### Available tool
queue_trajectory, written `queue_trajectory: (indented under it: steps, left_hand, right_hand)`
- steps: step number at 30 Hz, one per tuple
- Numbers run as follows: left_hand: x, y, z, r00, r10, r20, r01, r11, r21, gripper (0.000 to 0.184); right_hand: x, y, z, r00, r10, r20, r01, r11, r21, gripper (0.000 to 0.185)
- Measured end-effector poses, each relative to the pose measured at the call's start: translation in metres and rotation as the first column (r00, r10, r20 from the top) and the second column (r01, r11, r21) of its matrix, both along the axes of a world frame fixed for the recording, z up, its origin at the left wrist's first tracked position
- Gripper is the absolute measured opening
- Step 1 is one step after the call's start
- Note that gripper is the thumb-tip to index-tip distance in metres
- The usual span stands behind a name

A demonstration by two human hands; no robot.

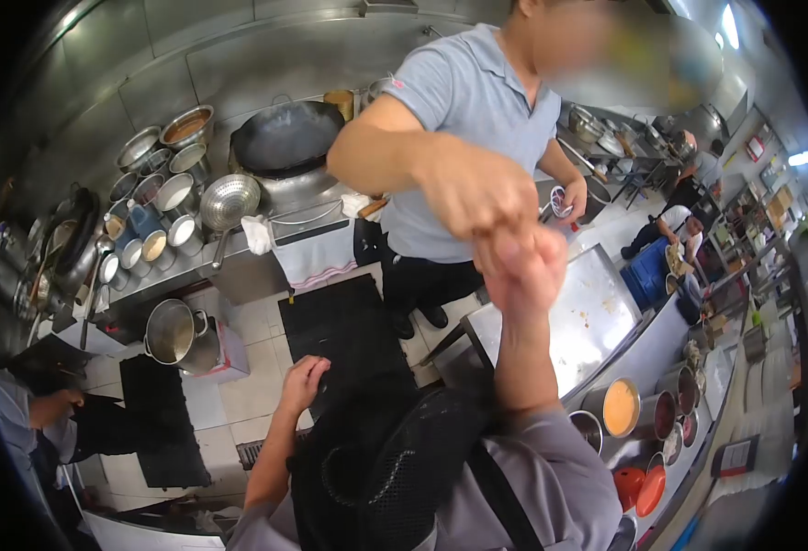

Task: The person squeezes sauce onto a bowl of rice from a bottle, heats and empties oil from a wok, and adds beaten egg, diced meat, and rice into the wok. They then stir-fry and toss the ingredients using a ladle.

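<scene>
My right hand [521, 266] is raised in front of me, closed in a fist. Its top meets or overlaps a co-worker's closed hand [477, 188], and I see no object between the two. Lower and to the left, my left hand [305, 381] hangs above the floor with its fingers curled in; nothing shows in it. The co-worker [477, 119], in a light grey-blue polo shirt, stands facing me. A small round thing with a red and white pattern [558, 200] is at that person's other hand.
A black wok [285, 138] sits on the range, with a perforated ladle [230, 202] nearby. A large pot [176, 332] stands at left. At right are a steel worktable [569, 331] and a pot of orange liquid [620, 407]. Other people work at far left and back right.
</scene>
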State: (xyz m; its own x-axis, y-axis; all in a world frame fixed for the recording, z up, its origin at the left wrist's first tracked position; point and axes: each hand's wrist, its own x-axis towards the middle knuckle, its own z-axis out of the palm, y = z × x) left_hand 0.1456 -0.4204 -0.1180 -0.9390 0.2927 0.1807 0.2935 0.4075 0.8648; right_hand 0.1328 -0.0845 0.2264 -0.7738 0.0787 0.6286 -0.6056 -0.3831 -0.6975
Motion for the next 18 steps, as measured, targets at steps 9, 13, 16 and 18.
queue_trajectory:
  steps: [9,13,16,18]
  left_hand:
    - [-0.011,-0.071,0.011,1.000,0.008,-0.017,-0.008,1.000,-0.028,0.021]
    - [-0.037,-0.089,0.018,0.982,-0.098,-0.160,0.096,0.995,-0.018,0.018]
    - [-0.048,-0.099,0.017,0.980,-0.155,-0.124,0.162,0.986,0.048,0.018]
    - [-0.054,-0.111,0.014,0.981,-0.158,-0.116,0.168,0.982,0.082,0.017]
  right_hand:
    - [-0.010,-0.067,-0.063,0.991,-0.065,0.113,0.042,0.979,0.200,0.029]
    - [-0.047,-0.150,-0.180,0.890,-0.096,0.447,-0.243,0.729,0.640,0.020]
    - [-0.063,-0.195,-0.269,0.762,0.103,0.640,-0.532,0.663,0.527,0.047]
    - [-0.076,-0.226,-0.286,0.675,0.190,0.713,-0.636,0.640,0.432,0.042]
